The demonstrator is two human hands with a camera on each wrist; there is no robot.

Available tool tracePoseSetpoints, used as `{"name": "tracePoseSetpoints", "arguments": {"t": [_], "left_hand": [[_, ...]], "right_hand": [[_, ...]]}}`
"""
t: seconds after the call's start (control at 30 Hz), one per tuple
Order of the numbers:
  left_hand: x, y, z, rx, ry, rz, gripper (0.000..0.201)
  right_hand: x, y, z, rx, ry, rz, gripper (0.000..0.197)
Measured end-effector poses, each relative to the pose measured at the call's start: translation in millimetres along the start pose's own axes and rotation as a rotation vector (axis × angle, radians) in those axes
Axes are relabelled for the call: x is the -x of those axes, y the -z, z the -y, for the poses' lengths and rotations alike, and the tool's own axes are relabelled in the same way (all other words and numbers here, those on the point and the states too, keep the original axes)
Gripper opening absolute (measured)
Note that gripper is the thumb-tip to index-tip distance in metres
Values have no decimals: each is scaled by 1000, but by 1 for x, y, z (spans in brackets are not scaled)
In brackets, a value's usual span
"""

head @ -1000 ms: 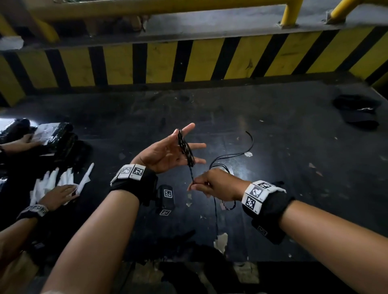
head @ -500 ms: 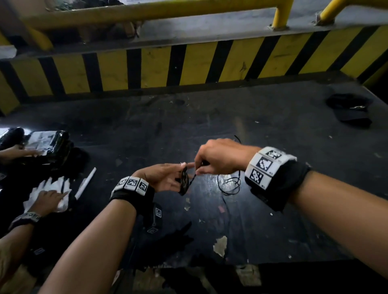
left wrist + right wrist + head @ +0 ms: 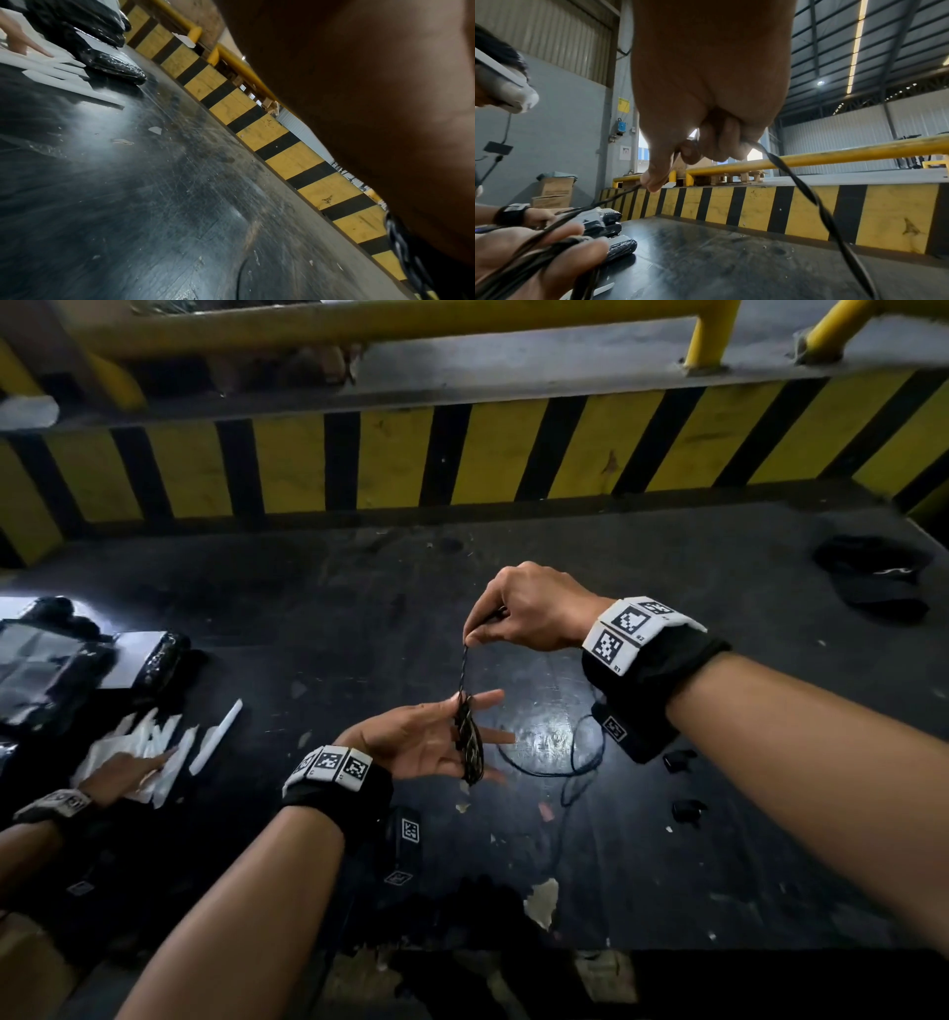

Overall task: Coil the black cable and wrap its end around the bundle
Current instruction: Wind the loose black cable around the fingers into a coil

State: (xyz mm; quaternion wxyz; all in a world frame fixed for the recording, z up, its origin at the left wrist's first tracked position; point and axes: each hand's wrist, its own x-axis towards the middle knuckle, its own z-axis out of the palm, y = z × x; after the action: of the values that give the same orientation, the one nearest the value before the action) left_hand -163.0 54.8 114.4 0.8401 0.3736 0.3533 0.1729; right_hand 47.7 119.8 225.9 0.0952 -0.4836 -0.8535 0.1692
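Your left hand is flat, fingers straight & spread, acting as a spool: the black cable coil sits looped round them. Your right hand pinches the strand above, pulling it taut so turns lie tight. Slack rests on the bench; approx 1 loop left.
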Motion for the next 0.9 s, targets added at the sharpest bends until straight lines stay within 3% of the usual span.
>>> {"name": "tracePoseSetpoints", "arguments": {"t": [0.23, 0.5, 0.63, 0.77, 0.9], "left_hand": [[10, 4, 1, -7, -25, 101, 55], [23, -10, -25, 26, -166, 239, 56], [20, -20, -40, 54, -230, 268, 50], [11, -18, -51, 1, -275, 226, 53], [6, -5, -52, 9, -307, 185, 57]], "right_hand": [[-5, -20, -5, -57, 20, -42, 17], [14, -65, -25, -418, -36, 58, 12], [44, -104, -19, -514, -80, 95, 45], [62, -130, -7, -576, -42, 78, 19], [73, -131, 0, -518, -19, 101, 23]]}}
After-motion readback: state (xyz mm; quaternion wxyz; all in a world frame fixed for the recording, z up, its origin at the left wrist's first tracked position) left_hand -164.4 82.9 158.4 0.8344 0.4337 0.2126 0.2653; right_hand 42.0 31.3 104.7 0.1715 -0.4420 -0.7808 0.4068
